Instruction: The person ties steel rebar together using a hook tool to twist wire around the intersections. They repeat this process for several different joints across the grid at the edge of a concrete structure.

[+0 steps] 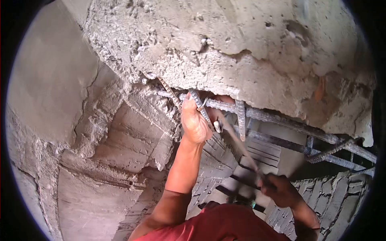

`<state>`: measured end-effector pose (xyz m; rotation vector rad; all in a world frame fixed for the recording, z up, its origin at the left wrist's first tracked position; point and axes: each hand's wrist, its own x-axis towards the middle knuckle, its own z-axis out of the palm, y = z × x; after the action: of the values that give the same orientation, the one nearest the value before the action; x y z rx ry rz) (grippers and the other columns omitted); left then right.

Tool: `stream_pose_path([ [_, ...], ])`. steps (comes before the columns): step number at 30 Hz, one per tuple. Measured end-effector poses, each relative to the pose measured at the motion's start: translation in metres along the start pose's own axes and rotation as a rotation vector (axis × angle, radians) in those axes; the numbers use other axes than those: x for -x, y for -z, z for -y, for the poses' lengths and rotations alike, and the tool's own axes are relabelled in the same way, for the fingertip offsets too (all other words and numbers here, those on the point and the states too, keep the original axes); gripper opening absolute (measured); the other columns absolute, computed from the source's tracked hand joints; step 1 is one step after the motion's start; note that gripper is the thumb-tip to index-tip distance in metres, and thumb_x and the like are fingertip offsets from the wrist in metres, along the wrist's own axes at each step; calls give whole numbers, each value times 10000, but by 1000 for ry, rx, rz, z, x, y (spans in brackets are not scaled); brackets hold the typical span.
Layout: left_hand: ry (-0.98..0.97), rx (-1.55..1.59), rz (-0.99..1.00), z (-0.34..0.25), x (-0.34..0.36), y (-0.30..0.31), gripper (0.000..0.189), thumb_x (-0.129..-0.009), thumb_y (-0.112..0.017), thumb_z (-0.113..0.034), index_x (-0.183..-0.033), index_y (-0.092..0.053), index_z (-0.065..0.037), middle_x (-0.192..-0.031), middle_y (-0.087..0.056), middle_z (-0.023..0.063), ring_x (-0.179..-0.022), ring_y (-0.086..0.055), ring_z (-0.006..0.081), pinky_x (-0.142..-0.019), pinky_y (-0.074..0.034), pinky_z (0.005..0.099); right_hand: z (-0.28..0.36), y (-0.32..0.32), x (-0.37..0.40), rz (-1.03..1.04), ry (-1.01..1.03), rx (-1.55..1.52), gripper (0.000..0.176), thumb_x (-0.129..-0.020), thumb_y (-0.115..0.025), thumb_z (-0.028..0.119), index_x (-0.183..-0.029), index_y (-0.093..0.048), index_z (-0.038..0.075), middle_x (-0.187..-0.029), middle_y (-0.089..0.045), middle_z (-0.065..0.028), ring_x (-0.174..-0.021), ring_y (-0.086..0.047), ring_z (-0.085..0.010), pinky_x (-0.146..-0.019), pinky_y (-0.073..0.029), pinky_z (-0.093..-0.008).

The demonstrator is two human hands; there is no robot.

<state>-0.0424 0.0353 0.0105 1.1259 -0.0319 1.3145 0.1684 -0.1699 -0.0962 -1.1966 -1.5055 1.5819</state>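
My left hand (195, 122) is raised at the broken lower edge of the concrete, closed around the exposed steel bars. Its thumb lies against a ribbed rebar (200, 106), and its other fingers are mostly hidden behind the bars. Lower right, my right hand (281, 192) is closed on the near end of a long thin rod (241, 146), blurred by motion. The rod slants up and left, its far end near my left hand among the bars. Close by, a short bent bar (240, 120) hangs down from a horizontal rebar (273, 116).
Rough concrete (241, 32) overhangs the bars. A cracked plaster and concrete wall (100, 193) stands on the left. Brickwork (329, 205) shows lower right, with a second long bar (277, 141) crossing above it. Dark slats (243, 176) are below.
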Motion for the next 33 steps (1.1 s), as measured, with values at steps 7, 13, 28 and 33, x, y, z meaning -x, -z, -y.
stream_pose_path([
  [7,-43,-193,-22,2,-1,5,522,-1000,-397,-398,-1134,-581,71,-1031,-683,206,-928,-673,306,-874,-525,432,-43,-23,-68,-181,196,158,230,-928,-627,201,-1069,-622,19,-866,-680,-154,-814,-676,-239,-740,-512,-365],
  [13,-14,-248,35,0,-6,1,556,-1019,-364,-422,-1156,-584,70,-1099,-664,226,-919,-676,306,-773,-569,439,-42,-42,-71,-374,378,248,183,-964,-555,169,-1061,-581,17,-753,-641,-206,-727,-659,-392,-654,-507,-433],
  [28,169,-106,89,-5,-12,4,415,-1041,-335,-452,-1045,-555,-101,-744,-691,112,-562,-670,229,-576,-570,349,-8,-66,3,-422,367,277,190,-969,-572,227,-953,-575,37,-647,-538,-34,-559,-521,-148,-535,-433,-327],
  [33,109,-273,25,-10,-5,-13,584,-1012,-371,-575,-978,-622,-49,-763,-698,151,-636,-687,216,-618,-577,352,11,-72,42,-234,77,-595,159,-952,-605,163,-1054,-597,41,-689,-492,5,-524,-430,-71,-465,-356,-232],
])
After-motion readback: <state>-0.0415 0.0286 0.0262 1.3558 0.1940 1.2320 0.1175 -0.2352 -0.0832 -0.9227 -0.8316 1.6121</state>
